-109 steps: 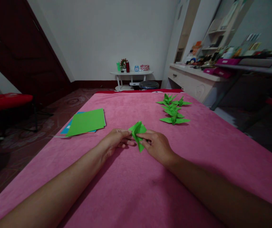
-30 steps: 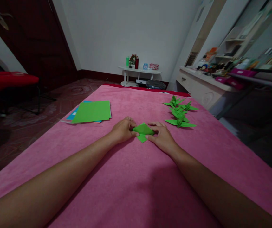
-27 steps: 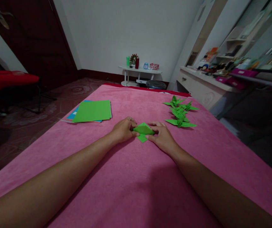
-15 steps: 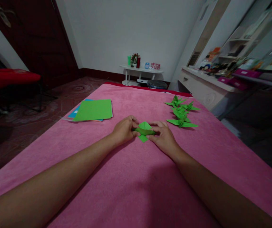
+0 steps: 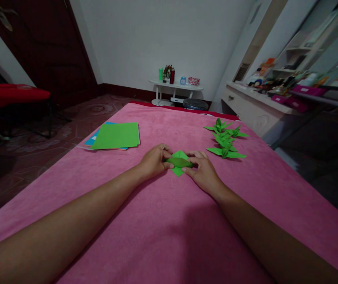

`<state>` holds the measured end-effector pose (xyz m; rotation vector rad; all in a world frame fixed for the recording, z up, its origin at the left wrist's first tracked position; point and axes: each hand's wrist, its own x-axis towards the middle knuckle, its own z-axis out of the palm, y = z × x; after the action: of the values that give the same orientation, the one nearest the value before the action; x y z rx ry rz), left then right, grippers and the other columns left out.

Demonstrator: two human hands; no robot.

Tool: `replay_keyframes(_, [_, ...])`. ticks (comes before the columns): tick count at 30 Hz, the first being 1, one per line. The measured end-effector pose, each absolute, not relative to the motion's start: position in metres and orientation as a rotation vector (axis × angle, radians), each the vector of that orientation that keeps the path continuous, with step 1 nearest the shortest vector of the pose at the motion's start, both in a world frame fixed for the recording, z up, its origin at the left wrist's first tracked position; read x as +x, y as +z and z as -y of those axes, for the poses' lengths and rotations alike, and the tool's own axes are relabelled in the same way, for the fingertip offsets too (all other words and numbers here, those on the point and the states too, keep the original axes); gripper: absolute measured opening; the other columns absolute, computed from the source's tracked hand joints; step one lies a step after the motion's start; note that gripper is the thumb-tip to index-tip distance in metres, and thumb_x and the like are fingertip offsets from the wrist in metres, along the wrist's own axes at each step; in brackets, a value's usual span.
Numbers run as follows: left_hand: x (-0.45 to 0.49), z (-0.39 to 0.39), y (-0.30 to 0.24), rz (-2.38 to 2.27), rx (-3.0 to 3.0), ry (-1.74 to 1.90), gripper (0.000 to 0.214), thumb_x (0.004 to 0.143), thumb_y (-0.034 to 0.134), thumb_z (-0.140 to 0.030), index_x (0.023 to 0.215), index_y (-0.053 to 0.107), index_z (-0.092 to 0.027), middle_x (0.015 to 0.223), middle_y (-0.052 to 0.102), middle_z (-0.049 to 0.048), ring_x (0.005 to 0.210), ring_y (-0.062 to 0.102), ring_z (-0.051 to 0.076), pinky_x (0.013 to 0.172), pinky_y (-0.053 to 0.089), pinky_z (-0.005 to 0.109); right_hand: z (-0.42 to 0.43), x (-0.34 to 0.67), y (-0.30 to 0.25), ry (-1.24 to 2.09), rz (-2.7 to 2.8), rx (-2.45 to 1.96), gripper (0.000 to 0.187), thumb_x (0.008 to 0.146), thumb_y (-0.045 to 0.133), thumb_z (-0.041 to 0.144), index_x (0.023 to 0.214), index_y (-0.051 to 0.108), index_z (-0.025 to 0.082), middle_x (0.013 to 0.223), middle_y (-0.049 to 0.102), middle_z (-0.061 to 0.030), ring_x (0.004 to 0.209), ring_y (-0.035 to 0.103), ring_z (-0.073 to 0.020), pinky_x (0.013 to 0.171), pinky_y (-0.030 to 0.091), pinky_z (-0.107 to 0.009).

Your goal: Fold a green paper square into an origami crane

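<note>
A green folded paper (image 5: 179,161) sits between my two hands over the middle of the pink-covered table (image 5: 157,221). It shows a pointed flap at the top, another at the bottom and a raised fold across its centre. My left hand (image 5: 156,161) pinches its left end between thumb and fingers. On the opposite end, the thumb and fingers of my right hand (image 5: 203,169) are closed on the paper. Both ends of the fold are partly hidden by my fingers.
Several green folded paper figures (image 5: 225,140) lie to the right of my right hand. A stack of coloured paper sheets (image 5: 116,136), green on top, lies at the left. Beyond the table stand a small white side table (image 5: 176,85) and a round dark stool (image 5: 195,104).
The raised fold across the paper's centre looks slightly wider and flatter. Both hands keep nearly the same place and grip.
</note>
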<state>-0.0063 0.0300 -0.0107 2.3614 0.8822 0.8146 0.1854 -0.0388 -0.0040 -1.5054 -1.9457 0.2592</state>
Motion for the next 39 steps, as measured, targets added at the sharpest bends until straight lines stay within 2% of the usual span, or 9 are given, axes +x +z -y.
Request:
replay_keyframes(12, [-0.007,-0.02,-0.004,-0.847,2.451,0.883,0.014,0.068,0.07,-0.017,0.078,0.074,-0.026,0.097,0.057,0.0031,0.091,0.051,0.017,0.08,0.044,0.032,0.042,0.184,-0.003,0.143,1.961,-1.455,0.015,0.066,0.073,0.014,0.075,0.072,0.026,0.107,0.062,-0.0039,0.103,0.05,-0.0245,0.088,0.039,-0.042])
replay_keyframes(16, [-0.009,-0.017,-0.002,-0.8,2.57,0.887,0.013,0.07,0.068,-0.018,0.076,0.074,-0.027,0.098,0.056,0.0037,0.092,0.05,0.018,0.081,0.043,0.033,0.041,0.187,-0.006,0.175,1.955,-1.447,0.018,0.067,0.072,0.012,0.076,0.073,0.028,0.105,0.064,-0.0035,0.101,0.052,-0.0238,0.086,0.041,-0.041])
replay_keyframes(22, [-0.011,-0.013,0.001,-0.771,2.691,0.883,0.025,0.071,0.06,-0.009,0.079,0.073,-0.029,0.104,0.054,0.0029,0.096,0.048,0.018,0.083,0.043,0.034,0.04,0.192,-0.007,0.238,1.977,-1.431,0.025,0.068,0.069,0.007,0.076,0.074,0.029,0.106,0.064,-0.0031,0.102,0.054,-0.0227,0.089,0.04,-0.041])
replay_keyframes(29, [-0.014,-0.005,0.006,-0.749,2.788,0.835,0.025,0.072,0.059,-0.01,0.082,0.073,-0.029,0.109,0.053,0.004,0.099,0.048,0.02,0.083,0.044,0.035,0.042,0.194,-0.004,0.28,1.991,-1.427,0.031,0.068,0.066,0.003,0.078,0.074,0.031,0.106,0.064,-0.0033,0.101,0.055,-0.0228,0.088,0.042,-0.041])
replay_keyframes(35, [-0.009,-0.004,0.009,-0.789,2.742,0.853,0.011,0.072,0.066,-0.023,0.081,0.073,-0.026,0.107,0.055,0.0051,0.097,0.048,0.021,0.082,0.043,0.036,0.041,0.197,-0.007,0.326,1.976,-1.437,0.028,0.07,0.065,0.006,0.08,0.074,0.03,0.106,0.062,-0.0036,0.101,0.056,-0.0218,0.088,0.044,-0.041])
replay_keyframes(39, [-0.006,-0.01,0.009,-0.745,2.752,0.823,0.006,0.072,0.067,-0.023,0.077,0.071,-0.022,0.094,0.06,0.0055,0.093,0.049,0.021,0.08,0.042,0.034,0.039,0.201,-0.006,0.412,1.939,-1.401,0.02,0.069,0.066,0.009,0.078,0.072,0.025,0.102,0.062,-0.0033,0.096,0.058,-0.02,0.084,0.046,-0.037])
